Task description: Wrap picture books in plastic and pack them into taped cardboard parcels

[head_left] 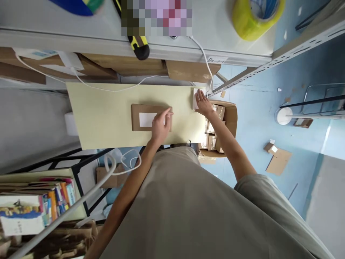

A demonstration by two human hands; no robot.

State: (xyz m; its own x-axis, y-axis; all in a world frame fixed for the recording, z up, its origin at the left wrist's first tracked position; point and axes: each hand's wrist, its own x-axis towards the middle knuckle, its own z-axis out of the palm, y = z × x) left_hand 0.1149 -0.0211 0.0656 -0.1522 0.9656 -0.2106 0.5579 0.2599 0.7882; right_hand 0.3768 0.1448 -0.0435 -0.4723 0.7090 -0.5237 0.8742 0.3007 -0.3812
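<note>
Here we are with both hands out over the pale yellow tabletop: the left hand hangs over the right-hand part of a flat cardboard package, fingers loosely bent, and we can't tell whether it touches the package or pinches anything. The package lies beneath that hand and out to its left, white label facing up. Over to the right hand, and we find it laid across a small white block at the table's end, thumb apart from the fingers; whether it grips, we can't tell. Just beyond it to the right, partly under the forearm, sits an open carton of small taped boxes. Ahead of both hands we spot a shelf carrying a yellow tape roll and a yellow-and-black cutter.
</note>
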